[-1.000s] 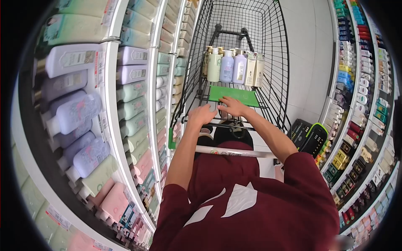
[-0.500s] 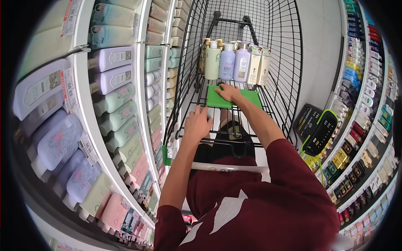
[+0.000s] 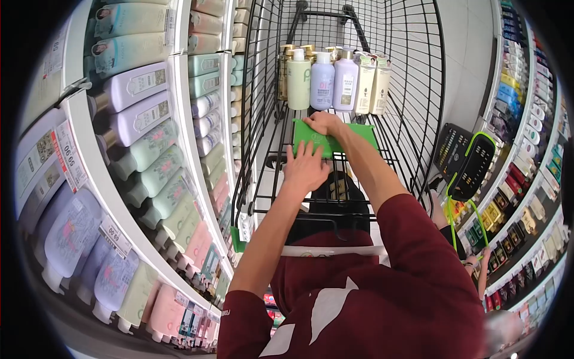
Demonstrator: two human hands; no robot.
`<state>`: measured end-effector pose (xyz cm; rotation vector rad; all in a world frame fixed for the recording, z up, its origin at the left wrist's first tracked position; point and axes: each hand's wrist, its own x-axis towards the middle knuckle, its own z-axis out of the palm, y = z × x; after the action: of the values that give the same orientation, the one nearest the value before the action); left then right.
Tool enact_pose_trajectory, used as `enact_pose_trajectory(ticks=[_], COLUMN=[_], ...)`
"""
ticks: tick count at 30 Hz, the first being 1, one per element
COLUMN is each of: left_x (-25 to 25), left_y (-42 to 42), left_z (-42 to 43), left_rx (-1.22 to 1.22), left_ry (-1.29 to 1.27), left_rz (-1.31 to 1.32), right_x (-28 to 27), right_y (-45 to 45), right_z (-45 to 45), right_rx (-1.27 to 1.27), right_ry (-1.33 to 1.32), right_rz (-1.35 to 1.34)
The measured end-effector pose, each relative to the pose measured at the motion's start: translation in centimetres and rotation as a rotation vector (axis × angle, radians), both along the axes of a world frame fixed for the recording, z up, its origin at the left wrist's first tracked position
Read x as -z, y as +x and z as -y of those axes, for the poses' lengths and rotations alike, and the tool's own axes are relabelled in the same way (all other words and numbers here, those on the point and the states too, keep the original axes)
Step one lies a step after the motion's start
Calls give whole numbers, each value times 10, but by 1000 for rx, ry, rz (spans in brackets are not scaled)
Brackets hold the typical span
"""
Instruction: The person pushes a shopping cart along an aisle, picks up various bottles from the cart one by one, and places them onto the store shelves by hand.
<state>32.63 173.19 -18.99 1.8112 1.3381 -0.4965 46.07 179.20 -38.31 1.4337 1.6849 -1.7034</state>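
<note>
In the shopping cart (image 3: 439, 60), a green plastic seat flap (image 3: 362, 137) lies across the wire fold-out part nearest me. My right hand (image 3: 324, 122) has its fingers curled over the flap's far edge. On its near left edge rests my left hand (image 3: 306, 167), fingers spread and holding nothing. Beyond the flap stand a pale green pump bottle (image 3: 299, 84), a blue bottle (image 3: 323, 87), a lavender bottle (image 3: 345, 84) and two cream cartons (image 3: 372, 87). Gold-capped bottles (image 3: 283, 72) show partly behind them.
Shelves on the left hold lavender bottles (image 3: 140, 84), mint bottles (image 3: 158, 158) and price tags (image 3: 72, 152). To the right, a black basket (image 3: 472, 164) with a green handle hangs beside another person's hand (image 3: 483, 266). Packed shelves (image 3: 517, 221) line that side.
My left hand has moved forward and right onto the green flap. My right hand's fingers have curled around its far edge. Another person's hand has come into view at right.
</note>
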Motion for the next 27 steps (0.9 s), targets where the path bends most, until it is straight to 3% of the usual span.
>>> enact_pose_trajectory(ticks=[8, 16, 27], left_x=[47, 48, 54], left_y=[23, 34, 30], left_z=[4, 4, -4], left_rx=[-63, -36, -49], left_ry=[-120, -140, -212], left_rz=[76, -67, 22], right_x=[14, 11, 33], right_y=[4, 6, 9], right_z=[12, 14, 24], right_rx=[47, 58, 100], right_ry=[-17, 13, -2], right_rz=[1, -20, -53])
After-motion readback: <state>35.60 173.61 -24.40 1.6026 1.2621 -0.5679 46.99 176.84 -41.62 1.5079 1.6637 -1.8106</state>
